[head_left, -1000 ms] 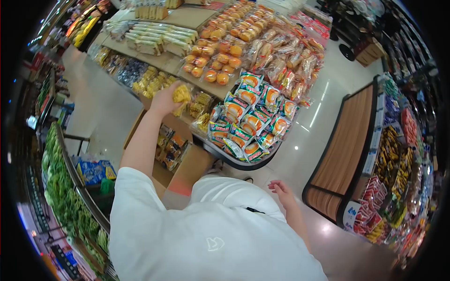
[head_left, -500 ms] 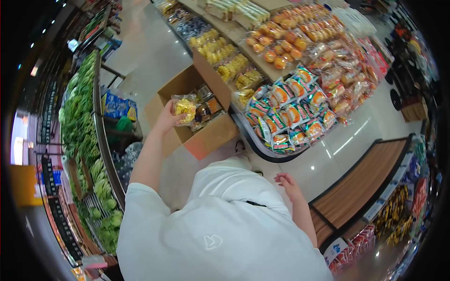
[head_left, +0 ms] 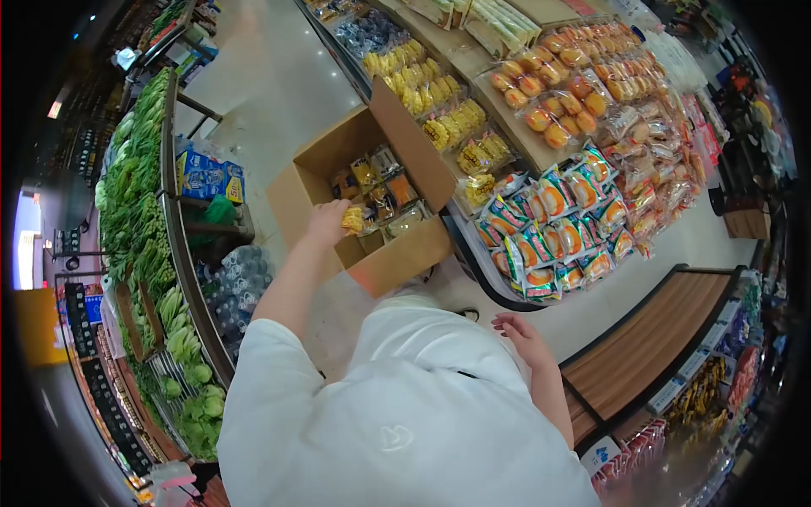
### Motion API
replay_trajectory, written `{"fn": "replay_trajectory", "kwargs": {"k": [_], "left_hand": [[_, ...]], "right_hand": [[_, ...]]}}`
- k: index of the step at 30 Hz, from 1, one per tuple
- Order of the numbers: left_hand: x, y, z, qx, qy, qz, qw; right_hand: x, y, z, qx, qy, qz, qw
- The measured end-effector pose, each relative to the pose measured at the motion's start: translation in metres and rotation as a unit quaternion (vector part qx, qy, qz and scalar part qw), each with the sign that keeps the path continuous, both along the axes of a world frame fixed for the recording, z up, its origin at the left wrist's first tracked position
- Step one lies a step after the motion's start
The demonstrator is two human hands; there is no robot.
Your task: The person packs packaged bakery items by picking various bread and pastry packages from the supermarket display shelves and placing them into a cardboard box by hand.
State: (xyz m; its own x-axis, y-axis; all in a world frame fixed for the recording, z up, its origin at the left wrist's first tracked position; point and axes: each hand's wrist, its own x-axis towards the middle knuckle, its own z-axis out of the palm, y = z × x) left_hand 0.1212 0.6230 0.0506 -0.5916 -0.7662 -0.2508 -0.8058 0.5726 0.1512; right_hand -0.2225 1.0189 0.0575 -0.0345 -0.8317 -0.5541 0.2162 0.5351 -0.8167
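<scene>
My left hand [head_left: 328, 223] is over the near-left edge of an open cardboard box [head_left: 397, 266]. Its fingers are closed on a yellow packaged snack [head_left: 352, 221] in clear wrapping, partly hidden by the hand. Inside the box lie several small wrapped packs [head_left: 382, 201], some yellow, some brown. By my right hip, my right hand [head_left: 519, 335] hangs with fingers loosely bent and apart, holding nothing.
To the box's right, a display stand carries yellow snack packs [head_left: 456, 124], green-and-orange packets [head_left: 557, 221] and bagged buns [head_left: 562, 118]. Leafy vegetables [head_left: 135, 203] fill a shelf at left. Bottles [head_left: 236, 283] stand beneath it. A wooden-topped shelf [head_left: 655, 338] is at right.
My left hand has gone down and toward the box's near-left side with the yellow snack. The view has shifted, so the box and stand appear further right. My right hand stays by my hip.
</scene>
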Motion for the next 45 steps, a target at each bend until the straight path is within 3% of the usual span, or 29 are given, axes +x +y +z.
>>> {"fn": "replay_trajectory", "kwargs": {"k": [4, 8, 14, 17, 18, 21, 22, 25, 31, 36, 40, 43, 45], "left_hand": [[-0.002, -0.049, -0.08, 0.11, -0.096, -0.011, 0.989], [-0.01, -0.089, -0.154, 0.254, -0.227, -0.035, 0.94], [0.01, -0.105, -0.295, 0.376, -0.252, -0.105, 0.886], [0.014, -0.101, -0.34, 0.468, -0.311, -0.145, 0.814], [0.007, -0.1, -0.327, 0.481, -0.34, -0.14, 0.796], [0.016, -0.081, -0.359, 0.465, -0.342, -0.111, 0.809], [0.005, -0.076, -0.349, 0.421, -0.391, -0.147, 0.805], [-0.007, -0.068, -0.324, 0.339, -0.382, 0.038, 0.859], [-0.03, -0.069, -0.284, 0.228, -0.335, 0.045, 0.913], [-0.005, -0.058, -0.3, 0.25, -0.302, 0.012, 0.92], [0.021, -0.058, -0.357, 0.356, -0.276, 0.005, 0.893], [0.017, -0.059, -0.347, 0.299, -0.285, -0.034, 0.91], [0.011, -0.064, -0.347, 0.266, -0.285, 0.024, 0.92]], "right_hand": [[0.025, -0.036, -0.005, 0.038, 0.036, -0.017, 0.998], [0.058, -0.07, -0.006, 0.089, 0.025, -0.093, 0.991], [0.092, -0.088, -0.004, 0.179, 0.042, -0.18, 0.966], [0.103, -0.089, -0.003, 0.22, 0.045, -0.211, 0.951], [0.107, -0.089, -0.003, 0.231, 0.045, -0.216, 0.948], [0.114, -0.096, 0.001, 0.255, 0.041, -0.224, 0.94], [0.115, -0.1, 0.002, 0.258, 0.037, -0.228, 0.938], [0.119, -0.108, 0.008, 0.262, 0.033, -0.233, 0.936], [0.12, -0.106, 0.008, 0.274, 0.04, -0.249, 0.928], [0.122, -0.095, 0.004, 0.274, 0.029, -0.254, 0.927], [0.122, -0.078, -0.008, 0.265, 0.035, -0.258, 0.928], [0.121, -0.069, -0.01, 0.265, 0.039, -0.271, 0.925], [0.122, -0.067, -0.009, 0.267, 0.04, -0.274, 0.923]]}}
